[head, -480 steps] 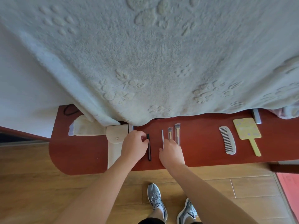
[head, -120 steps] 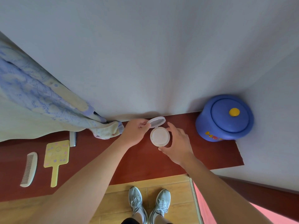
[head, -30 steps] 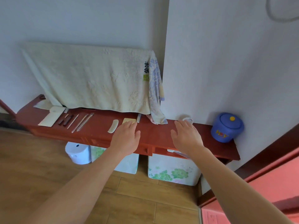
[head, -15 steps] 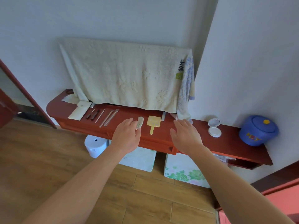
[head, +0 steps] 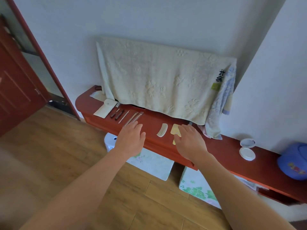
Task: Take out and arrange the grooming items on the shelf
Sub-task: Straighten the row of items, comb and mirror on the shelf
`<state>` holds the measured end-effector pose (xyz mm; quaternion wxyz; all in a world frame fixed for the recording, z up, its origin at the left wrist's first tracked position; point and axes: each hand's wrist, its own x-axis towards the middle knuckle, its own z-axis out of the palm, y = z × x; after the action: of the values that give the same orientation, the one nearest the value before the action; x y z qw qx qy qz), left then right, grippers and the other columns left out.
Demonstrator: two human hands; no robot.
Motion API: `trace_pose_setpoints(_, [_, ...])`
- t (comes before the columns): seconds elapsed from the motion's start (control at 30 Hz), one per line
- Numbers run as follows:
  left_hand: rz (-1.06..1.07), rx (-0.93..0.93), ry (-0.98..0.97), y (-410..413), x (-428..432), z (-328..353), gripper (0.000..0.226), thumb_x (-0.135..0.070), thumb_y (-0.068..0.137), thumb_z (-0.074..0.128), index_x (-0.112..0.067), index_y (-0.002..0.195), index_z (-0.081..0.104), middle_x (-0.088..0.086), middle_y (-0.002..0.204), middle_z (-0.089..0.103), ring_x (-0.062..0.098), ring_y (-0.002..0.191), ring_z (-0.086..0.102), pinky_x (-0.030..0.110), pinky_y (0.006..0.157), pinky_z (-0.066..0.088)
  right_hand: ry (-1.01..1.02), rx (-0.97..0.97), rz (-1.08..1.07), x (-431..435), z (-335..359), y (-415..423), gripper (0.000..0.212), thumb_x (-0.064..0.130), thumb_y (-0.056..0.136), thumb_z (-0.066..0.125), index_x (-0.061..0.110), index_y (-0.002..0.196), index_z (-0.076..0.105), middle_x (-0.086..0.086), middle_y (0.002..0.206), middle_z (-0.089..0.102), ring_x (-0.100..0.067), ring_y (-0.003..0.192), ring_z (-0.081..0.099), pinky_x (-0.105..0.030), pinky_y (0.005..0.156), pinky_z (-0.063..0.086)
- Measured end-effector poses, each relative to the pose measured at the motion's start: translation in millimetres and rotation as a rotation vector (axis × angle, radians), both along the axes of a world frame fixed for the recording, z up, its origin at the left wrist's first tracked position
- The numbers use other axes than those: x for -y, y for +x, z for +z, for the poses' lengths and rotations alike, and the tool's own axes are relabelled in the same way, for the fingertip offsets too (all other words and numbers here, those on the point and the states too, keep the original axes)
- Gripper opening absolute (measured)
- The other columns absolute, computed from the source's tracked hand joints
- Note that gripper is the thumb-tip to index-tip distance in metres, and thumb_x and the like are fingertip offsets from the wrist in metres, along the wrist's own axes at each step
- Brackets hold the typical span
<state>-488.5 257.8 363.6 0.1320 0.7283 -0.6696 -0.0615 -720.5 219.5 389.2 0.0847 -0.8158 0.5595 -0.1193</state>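
Grooming items lie in row on red shelf (head: 152, 121): cream pouch (head: 105, 108) at left end, thin tools (head: 124, 115) side by side next to it, white comb (head: 162, 129), yellow hand mirror (head: 174, 128), open round compact (head: 247, 153) far to right. Left hand (head: 131, 139) flat, fingers straight and apart, holds nothing, fingertips near tools. Right hand (head: 189, 142) also flat and empty, covers part of mirror handle; contact with shelf cannot tell. Pale towel (head: 157, 80) hangs behind. Blue lidded pot (head: 294, 161) at right end. Wooden floor (head: 49, 146) below.
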Motion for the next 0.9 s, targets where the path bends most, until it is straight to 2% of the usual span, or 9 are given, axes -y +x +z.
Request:
trace_pose_setpoints(0.13, [0.053,0.001,-0.038,19.1,-3.2,6.8,0.047,-0.031,0.102,0.04,-0.007,0.143,0.045,0.009,0.148,0.045,0.024,0.138,0.038,0.038,0.116,0.03,0.04,-0.062,0.058,15.2,0.5,22.8,0.049,0.034,0.101,0.035,0.012,0.144,0.039,-0.003,0.146,0.043,-0.023,0.138,0.032,-0.037,0.114,0.026])
trace_pose_setpoints(0.23, [0.084,0.009,-0.029,43.6,-8.1,2.9,0.049,-0.033,0.103,0.037,-0.009,0.146,0.041,0.008,0.152,0.041,0.022,0.143,0.032,0.037,0.119,0.026,0.086,-0.08,0.085,17.5,-3.7,49.1,0.052,0.037,0.101,0.032,0.012,0.147,0.035,-0.002,0.152,0.038,-0.023,0.144,0.025,-0.039,0.118,0.022])
trace_pose_setpoints(0.53, [0.089,-0.001,0.02,143.8,-8.2,-5.3,0.053,-0.039,0.104,0.032,-0.013,0.15,0.035,0.006,0.157,0.034,0.02,0.146,0.026,0.038,0.12,0.024,0.094,-0.119,0.07,11.2,-4.0,150.9,0.044,0.035,0.101,0.031,0.013,0.137,0.044,-0.002,0.142,0.045,-0.022,0.135,0.033,-0.038,0.113,0.025])
trace_pose_setpoints(0.9, [0.03,0.019,0.003,225.5,22.6,-2.8,0.047,-0.036,0.103,0.039,-0.013,0.144,0.043,0.004,0.146,0.046,0.02,0.136,0.041,0.037,0.112,0.035,0.098,-0.137,0.014,25.1,-7.7,233.2,0.049,0.037,0.101,0.029,0.016,0.145,0.035,0.001,0.151,0.037,-0.019,0.142,0.025,-0.037,0.116,0.018])
